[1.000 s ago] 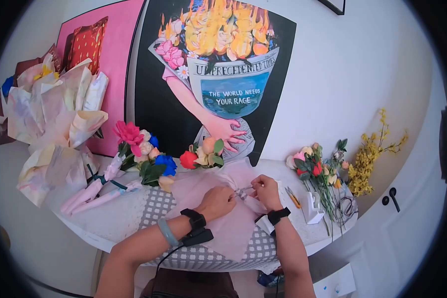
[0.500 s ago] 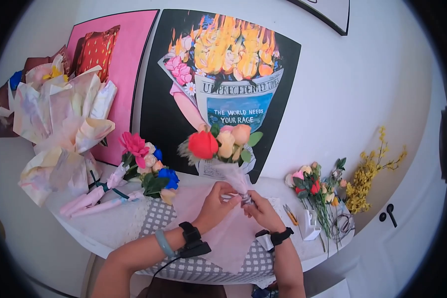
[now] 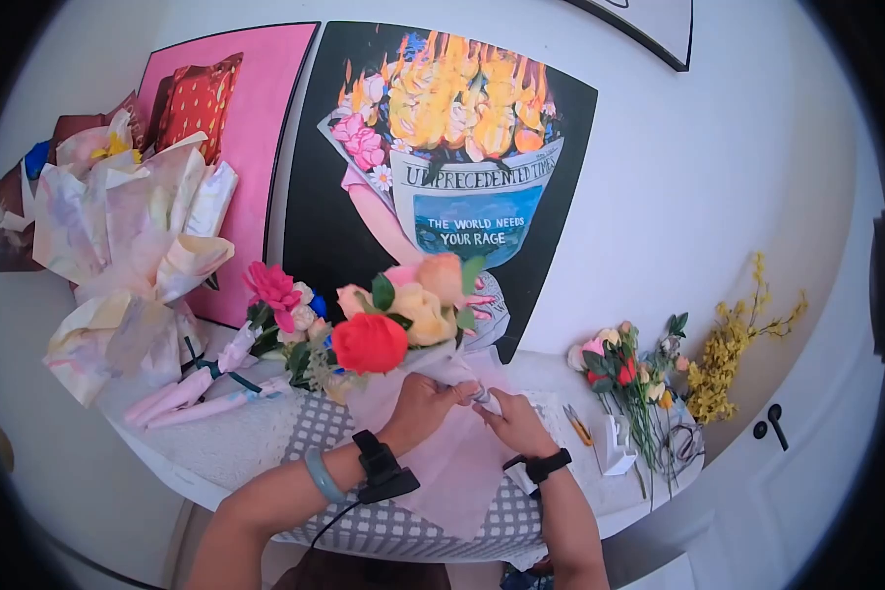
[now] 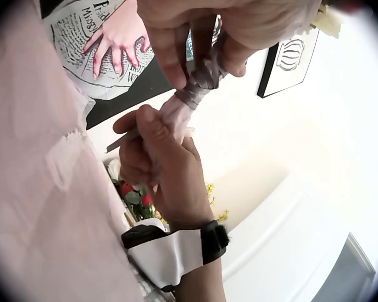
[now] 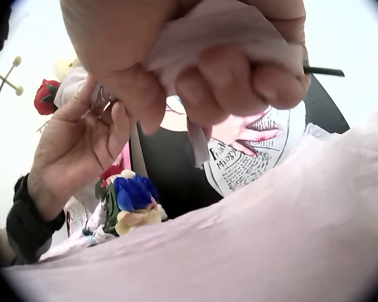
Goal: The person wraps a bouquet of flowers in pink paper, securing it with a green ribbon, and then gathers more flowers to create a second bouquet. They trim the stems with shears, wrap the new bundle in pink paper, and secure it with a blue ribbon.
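- the bunch of flowers is held up in the middle of the head view, its blooms up and leaning left.
- the left hand pinches its thin neck, where a gray ribbon goes round, maybe to keep the ribbon tight.
- the right hand has its fingers curled round the paper-wrapped stems just below, likely so the bunch won't wobble.
- pink paper spreads below the hands, low in the middle.
- an orange-handled tool and a white tape holder sit right of the middle, perhaps for easy grabbing.
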Tool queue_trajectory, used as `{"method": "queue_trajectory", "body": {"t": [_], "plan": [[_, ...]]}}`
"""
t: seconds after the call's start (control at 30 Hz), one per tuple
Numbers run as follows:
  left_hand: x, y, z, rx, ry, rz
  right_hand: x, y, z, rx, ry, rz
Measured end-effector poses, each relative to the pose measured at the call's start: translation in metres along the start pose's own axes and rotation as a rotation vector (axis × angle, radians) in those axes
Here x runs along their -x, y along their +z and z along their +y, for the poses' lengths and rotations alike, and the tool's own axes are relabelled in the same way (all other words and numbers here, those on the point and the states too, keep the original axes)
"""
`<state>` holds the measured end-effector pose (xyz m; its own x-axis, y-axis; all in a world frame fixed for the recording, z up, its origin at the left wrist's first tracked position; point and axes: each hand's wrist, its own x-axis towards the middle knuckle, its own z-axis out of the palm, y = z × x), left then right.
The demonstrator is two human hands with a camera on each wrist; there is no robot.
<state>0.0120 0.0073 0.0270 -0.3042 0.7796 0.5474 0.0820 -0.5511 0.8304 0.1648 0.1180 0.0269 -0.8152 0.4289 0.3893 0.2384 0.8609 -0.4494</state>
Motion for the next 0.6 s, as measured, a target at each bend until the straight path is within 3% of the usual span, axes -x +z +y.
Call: {"method": "queue_trajectory", "body": {"t": [0.1, 0.3, 0.4, 0.5, 0.6], "plan": [[-0.003, 0.000, 0.008, 0.071, -0.040, 0.091, -0.001, 0.012, -0.006, -0.048, 0.031, 0.049], [-0.005, -0.004, -0.002, 0.019, -0.069, 0.086, 0.002, -0.006, -0.026, 0.052, 0.053, -0.065], [-0.004, -0.008, 0.006, -0.063, -0.030, -0.019, 0.002, -0.013, -0.033, -0.083, -0.059, 0.035], [0.002, -0.008, 0.003, -0.482, 0.068, -0.052, -0.004, -0.001, -0.006, -0.139, -0.105, 0.125], [0.010, -0.010, -0.006, -0.465, 0.112, -0.163, -0.003, 0.003, 0.015, 0.010, -0.234, 0.320]]}}
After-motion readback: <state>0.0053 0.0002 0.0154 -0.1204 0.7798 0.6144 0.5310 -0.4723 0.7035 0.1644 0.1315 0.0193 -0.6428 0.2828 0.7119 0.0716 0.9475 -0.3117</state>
